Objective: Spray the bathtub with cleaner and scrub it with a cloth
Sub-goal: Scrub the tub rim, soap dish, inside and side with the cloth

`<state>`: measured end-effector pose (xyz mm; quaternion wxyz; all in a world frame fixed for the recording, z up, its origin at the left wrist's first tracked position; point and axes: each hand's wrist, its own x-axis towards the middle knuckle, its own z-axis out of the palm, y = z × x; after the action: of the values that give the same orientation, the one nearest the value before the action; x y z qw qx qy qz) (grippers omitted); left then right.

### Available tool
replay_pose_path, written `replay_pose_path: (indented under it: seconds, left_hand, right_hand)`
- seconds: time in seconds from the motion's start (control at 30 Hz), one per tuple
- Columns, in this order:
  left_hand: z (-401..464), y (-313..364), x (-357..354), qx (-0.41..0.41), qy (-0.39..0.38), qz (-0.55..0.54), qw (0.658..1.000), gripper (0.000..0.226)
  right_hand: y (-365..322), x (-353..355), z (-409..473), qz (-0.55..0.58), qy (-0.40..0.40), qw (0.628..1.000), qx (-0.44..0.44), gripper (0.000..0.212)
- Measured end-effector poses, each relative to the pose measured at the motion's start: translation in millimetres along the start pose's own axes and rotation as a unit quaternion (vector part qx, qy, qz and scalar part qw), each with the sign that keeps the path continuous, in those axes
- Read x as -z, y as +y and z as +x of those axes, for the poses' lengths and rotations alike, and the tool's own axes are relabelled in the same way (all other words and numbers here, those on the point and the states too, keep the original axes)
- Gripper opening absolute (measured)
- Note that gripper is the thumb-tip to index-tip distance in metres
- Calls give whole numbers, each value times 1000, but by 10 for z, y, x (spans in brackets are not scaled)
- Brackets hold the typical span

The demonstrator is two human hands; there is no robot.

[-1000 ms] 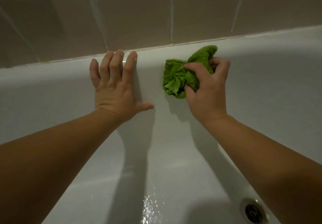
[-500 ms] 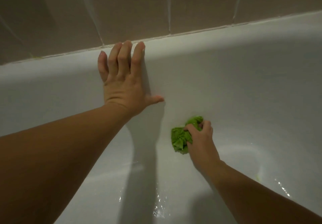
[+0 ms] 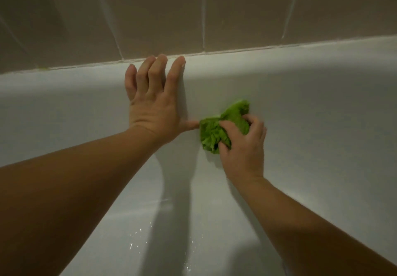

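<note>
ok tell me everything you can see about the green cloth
The green cloth is bright lime and looks like soft, nubby terry or microfibre. It is crumpled into a loose wad with folds and ruffled edges, not spread flat. The right hand grips it from below, fingers curled over it, pressing it against the far inner wall of the white bathtub, below the rim. Its left edge meets the thumb tip of the left hand, which lies flat on the wall.
</note>
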<state>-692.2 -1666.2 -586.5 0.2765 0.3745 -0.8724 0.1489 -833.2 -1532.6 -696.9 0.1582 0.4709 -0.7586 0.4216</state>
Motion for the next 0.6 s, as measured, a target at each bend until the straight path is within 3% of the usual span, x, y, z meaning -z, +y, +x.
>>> replay_pose_path:
  seconds: [0.13,0.27,0.47,0.6]
  left_hand:
    - [2,69,-24,1,1,9,1000,144]
    - [8,91,-25,-1,3,13,1000,144]
    - [0,82,-2,-5,2,-1,1000,144]
    - [27,124,40,-1,-3,-14,1000,140]
  right_hand:
    - [441,-260,-749,-75,-148,984,-61,54]
    - [629,-297,-1022,-52,-191,975,-102,52]
    - [293,85,-182,36,-60,994,-83,52]
    - [5,459,474,89,52,993,-60,66]
